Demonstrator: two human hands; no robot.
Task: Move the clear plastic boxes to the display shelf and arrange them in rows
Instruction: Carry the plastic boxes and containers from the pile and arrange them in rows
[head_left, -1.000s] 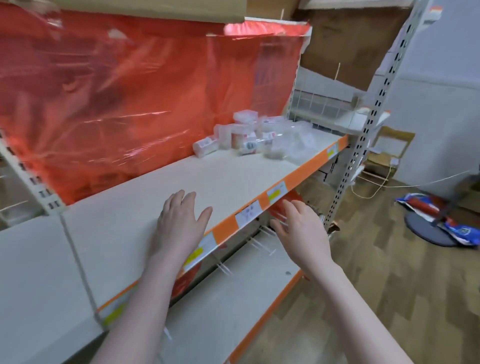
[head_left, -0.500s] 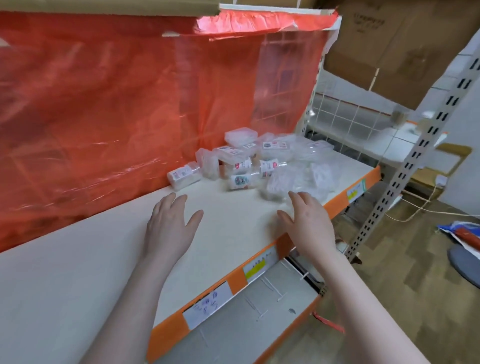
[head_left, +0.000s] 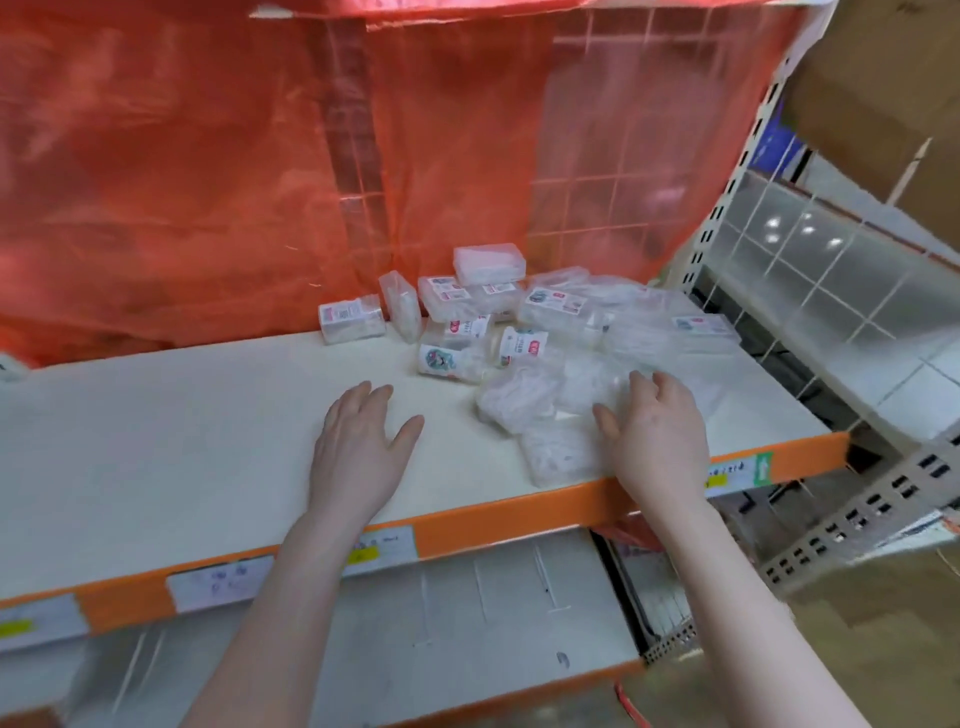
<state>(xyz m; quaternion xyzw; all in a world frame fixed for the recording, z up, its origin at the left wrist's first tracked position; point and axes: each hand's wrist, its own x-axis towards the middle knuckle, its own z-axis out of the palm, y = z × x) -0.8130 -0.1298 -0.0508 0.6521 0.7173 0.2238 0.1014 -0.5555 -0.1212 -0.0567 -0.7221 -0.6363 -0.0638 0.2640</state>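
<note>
Clear plastic boxes (head_left: 524, 332) sit on the display shelf (head_left: 156, 441) in a loose heap at right rear; no rows formed, so arranging looks barely begun. Left hand (head_left: 358, 441) flat, empty on the shelf; right hand (head_left: 657, 431) spread over the nearest boxes, grip not closed.

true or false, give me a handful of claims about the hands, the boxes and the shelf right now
1. The clear plastic boxes lie in a loose heap on the shelf. True.
2. The left hand grips a box. False: it is open, over bare shelf, holding nothing.
3. The right hand is at the near edge of the heap, fingers spread. True.
4. The boxes already stand in neat rows. False: they are jumbled, some tilted or stacked.
5. A blue curtain hangs behind the shelf. False: it is a red plastic sheet.
</note>
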